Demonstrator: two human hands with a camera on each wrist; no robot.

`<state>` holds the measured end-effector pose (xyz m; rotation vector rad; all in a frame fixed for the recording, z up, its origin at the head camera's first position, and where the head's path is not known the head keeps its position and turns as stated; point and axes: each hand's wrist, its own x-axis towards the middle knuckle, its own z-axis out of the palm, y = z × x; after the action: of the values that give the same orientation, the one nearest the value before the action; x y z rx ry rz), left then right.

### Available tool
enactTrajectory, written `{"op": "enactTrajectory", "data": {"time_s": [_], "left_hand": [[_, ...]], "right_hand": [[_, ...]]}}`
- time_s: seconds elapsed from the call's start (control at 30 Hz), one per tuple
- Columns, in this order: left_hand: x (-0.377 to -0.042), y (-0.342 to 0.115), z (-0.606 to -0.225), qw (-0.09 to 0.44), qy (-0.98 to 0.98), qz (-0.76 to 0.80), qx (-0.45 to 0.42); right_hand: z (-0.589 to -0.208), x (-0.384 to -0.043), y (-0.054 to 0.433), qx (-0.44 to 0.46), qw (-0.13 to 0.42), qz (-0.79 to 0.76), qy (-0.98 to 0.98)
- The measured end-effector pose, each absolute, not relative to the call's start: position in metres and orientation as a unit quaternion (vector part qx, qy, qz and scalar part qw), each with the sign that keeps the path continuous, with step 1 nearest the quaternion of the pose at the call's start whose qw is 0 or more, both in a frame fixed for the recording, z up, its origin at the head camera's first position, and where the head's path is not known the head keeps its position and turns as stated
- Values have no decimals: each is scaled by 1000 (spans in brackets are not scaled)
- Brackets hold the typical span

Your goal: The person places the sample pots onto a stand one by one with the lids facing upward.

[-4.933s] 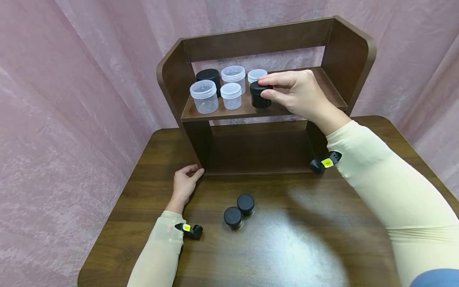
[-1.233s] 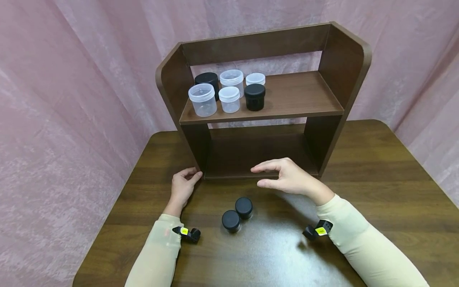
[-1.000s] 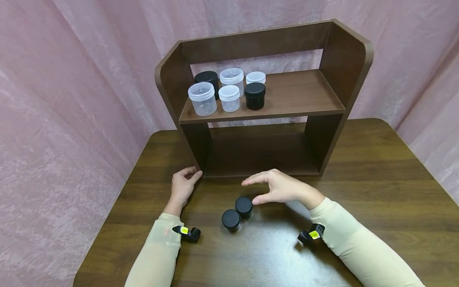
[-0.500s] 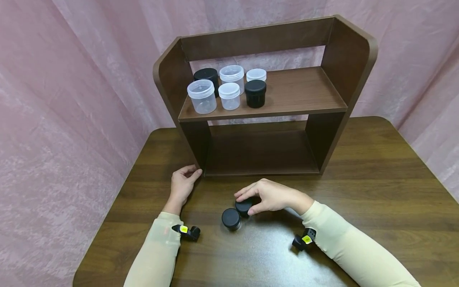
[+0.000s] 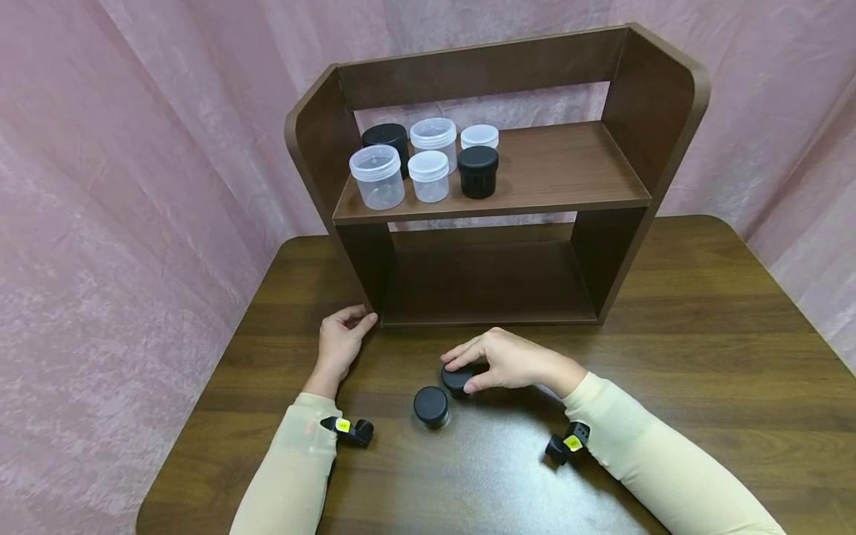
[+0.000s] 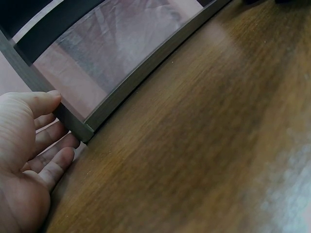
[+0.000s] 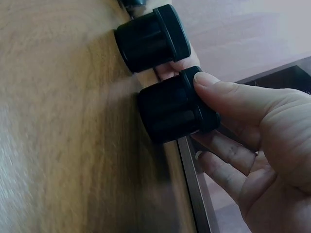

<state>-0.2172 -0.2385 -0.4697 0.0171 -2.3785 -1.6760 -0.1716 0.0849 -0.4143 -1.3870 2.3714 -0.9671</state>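
My right hand (image 5: 511,360) pinches the lid of a small black jar (image 5: 456,380) between thumb and fingers. In the right wrist view the thumb lies on the lid of this jar (image 7: 170,109), and whether its base touches the table is unclear. Just beside it a second black jar (image 5: 431,408) stands upright on the table. My left hand (image 5: 339,343) touches the lower left front corner of the brown shelf (image 5: 491,215). In the left wrist view the thumb of that hand (image 6: 29,150) lies against the side panel's edge, fingers loosely bent at the outer side.
On the upper board, toward the left, stand a large black jar (image 5: 386,135), a large clear jar (image 5: 377,178), another clear jar (image 5: 435,137), small clear jars (image 5: 430,178) and a small black jar (image 5: 478,174). A pink curtain (image 5: 167,186) hangs behind the table (image 5: 669,357).
Earlier the right hand set a black jar on the upper board and let go. It has come down to the table and taken hold of another black jar, shifting it slightly. The left hand stays put.
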Motion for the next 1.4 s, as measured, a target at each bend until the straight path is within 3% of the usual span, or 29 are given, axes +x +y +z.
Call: {"op": "enactTrajectory", "data": {"time_s": [0.63,1.4], "left_hand": [[-218,-239,-471,107,-813,-573,12],[-217,-239,-469,109,-803,-586,5]], "right_hand": [[-413,-185,109,-399,114,-346,841],[-413,-184,109,-402,92,-334,847]]}}
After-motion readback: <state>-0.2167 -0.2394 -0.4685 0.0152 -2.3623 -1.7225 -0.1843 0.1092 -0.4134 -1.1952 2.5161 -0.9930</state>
